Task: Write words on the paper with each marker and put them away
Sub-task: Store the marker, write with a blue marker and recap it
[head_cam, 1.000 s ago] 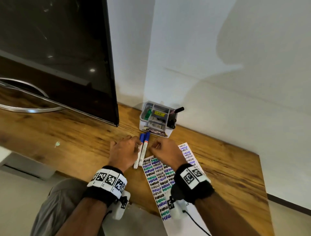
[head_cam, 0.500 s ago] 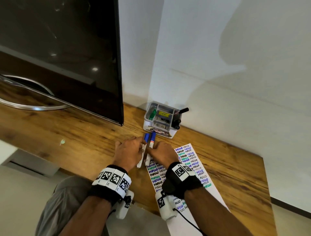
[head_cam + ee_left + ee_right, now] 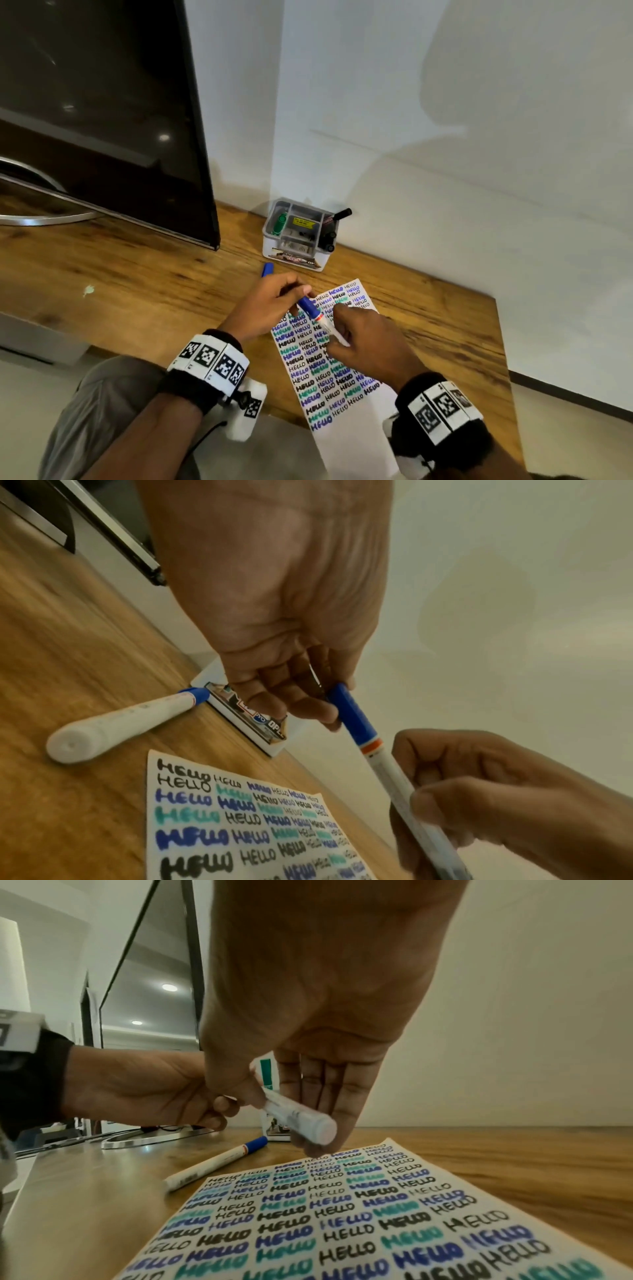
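A blue-capped white marker (image 3: pixel 317 317) is held slanted above the paper (image 3: pixel 342 387), which is covered with rows of "HELLO". My left hand (image 3: pixel 301 294) pinches its blue cap (image 3: pixel 349 712). My right hand (image 3: pixel 337 337) grips the white barrel (image 3: pixel 298 1118). The cap is on the marker. A second blue-capped marker (image 3: pixel 116 726) lies on the wooden desk left of the paper, its cap end (image 3: pixel 267 269) pointing at the organizer box (image 3: pixel 274 253). Neither hand touches it.
The grey organizer box stands against the wall, holding a green marker (image 3: pixel 279 222) and black markers (image 3: pixel 330 236). A large dark monitor (image 3: pixel 102 120) with a curved metal stand (image 3: pixel 154 1138) fills the left side. The desk's front edge is near my wrists.
Both hands rested on two markers lying side by side on the desk. One marker is now lifted over the paper and held by both hands. The other stays on the desk.
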A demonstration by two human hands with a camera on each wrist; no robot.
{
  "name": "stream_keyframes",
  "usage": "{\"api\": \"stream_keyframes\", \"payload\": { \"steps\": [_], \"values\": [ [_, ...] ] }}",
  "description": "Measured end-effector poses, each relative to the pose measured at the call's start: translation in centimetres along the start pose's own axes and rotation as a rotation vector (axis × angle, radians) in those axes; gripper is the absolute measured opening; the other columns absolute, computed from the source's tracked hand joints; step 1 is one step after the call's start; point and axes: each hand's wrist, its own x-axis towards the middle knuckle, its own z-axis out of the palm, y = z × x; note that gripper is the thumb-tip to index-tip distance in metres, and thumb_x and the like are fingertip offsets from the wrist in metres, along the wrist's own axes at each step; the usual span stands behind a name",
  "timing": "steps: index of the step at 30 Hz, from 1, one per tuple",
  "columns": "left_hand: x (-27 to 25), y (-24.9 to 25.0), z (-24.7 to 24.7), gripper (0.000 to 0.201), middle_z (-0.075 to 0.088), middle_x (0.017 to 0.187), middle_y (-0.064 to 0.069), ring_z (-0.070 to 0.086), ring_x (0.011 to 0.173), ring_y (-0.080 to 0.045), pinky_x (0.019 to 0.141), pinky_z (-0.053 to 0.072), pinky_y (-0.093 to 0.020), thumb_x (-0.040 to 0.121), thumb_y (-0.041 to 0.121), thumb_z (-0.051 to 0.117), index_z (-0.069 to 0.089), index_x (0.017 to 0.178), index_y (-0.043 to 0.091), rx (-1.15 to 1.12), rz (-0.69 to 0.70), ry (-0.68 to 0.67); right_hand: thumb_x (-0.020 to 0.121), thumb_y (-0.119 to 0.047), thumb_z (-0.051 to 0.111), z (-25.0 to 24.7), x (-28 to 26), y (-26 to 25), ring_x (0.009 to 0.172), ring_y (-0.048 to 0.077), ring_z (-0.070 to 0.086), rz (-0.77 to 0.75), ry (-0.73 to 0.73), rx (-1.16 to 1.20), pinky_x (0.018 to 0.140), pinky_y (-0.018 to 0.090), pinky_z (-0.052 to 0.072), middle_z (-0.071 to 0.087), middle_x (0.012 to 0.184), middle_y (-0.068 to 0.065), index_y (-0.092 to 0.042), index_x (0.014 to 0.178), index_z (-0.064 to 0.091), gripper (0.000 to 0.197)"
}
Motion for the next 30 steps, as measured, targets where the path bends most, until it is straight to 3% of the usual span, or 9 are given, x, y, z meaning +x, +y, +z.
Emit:
{"api": "stream_keyframes", "payload": {
  "steps": [4,8,11,18,21,27,30],
  "values": [
    [0.0,0.0,0.8,0.016,0.073,0.089,-0.005,0.065,0.068,-0.025,0.07,0.054,-0.044,0.099,0.025,0.056,0.068,0.094,0.015,0.006,0.014,0.008,0.088,-0.039,0.06,-0.2,-0.2,0.9,0.072,0.018,0.054,0.071,0.055,0.021,0.054,0.029,0.032,0.063,0.087,-0.004,-0.029,0.092,0.04,0.022],
    [0.0,-0.1,1.5,0.012,0.072,0.085,-0.005,0.066,0.069,-0.029,0.069,0.055,-0.044,0.097,0.019,0.059,0.065,0.093,0.009,-0.002,-0.004,-0.005,0.094,-0.041,0.053,-0.5,-0.4,1.4,0.085,0.018,0.056,0.039,0.092,-0.066,0.066,0.03,0.036,0.065,0.11,-0.005,-0.027,0.114,0.046,0.025],
    [-0.1,0.3,2.4,0.012,0.073,0.081,-0.006,0.066,0.064,-0.022,0.067,0.055,-0.04,0.095,0.015,0.063,0.061,0.088,0.005,-0.058,-0.001,0.025,0.102,-0.047,0.042,-0.2,-0.4,0.8,0.098,0.017,0.06,-0.037,0.09,-0.115,0.07,0.027,0.034,0.063,0.12,-0.003,-0.024,0.126,0.049,0.034],
    [-0.5,1.3,3.7,0.02,0.068,0.071,-0.017,0.06,0.057,-0.019,0.058,0.049,-0.035,0.096,0.02,0.061,0.055,0.08,0.01,-0.061,0.015,0.038,0.103,-0.057,0.022,0.2,0.3,0.5,0.094,0.014,0.06,-0.055,0.072,-0.231,0.068,0.024,0.032,0.063,0.11,-0.002,-0.019,0.115,0.054,0.051],
    [-0.5,1.1,3.7,0.02,0.063,0.067,-0.01,0.056,0.06,-0.017,0.059,0.045,-0.033,0.097,0.022,0.06,0.053,0.081,0.012,-0.049,0.026,-0.031,0.1,-0.058,0.017,0.0,0.2,0.5,0.091,0.016,0.063,-0.069,0.049,-0.288,0.065,0.025,0.033,0.064,0.107,-0.001,-0.018,0.116,0.054,0.057],
    [-0.3,0.8,3.6,0.023,0.052,0.065,0.001,0.047,0.062,-0.015,0.06,0.04,-0.038,0.095,0.034,0.06,0.052,0.078,0.021,-0.018,0.063,-0.06,0.102,-0.062,0.012,0.3,0.2,0.4,0.064,0.013,0.06,-0.043,0.083,-0.359,0.05,0.025,0.032,0.068,0.088,-0.005,-0.023,0.107,0.052,0.056],
    [-0.3,1.1,3.6,0.022,0.051,0.067,-0.002,0.046,0.063,-0.012,0.061,0.039,-0.038,0.097,0.024,0.059,0.051,0.079,0.014,-0.001,0.082,-0.038,0.101,-0.062,0.013,0.4,0.2,-0.1,0.058,0.012,0.051,-0.003,0.123,-0.345,0.047,0.023,0.025,0.058,0.076,-0.008,-0.024,0.1,0.053,0.056]
  ]
}}
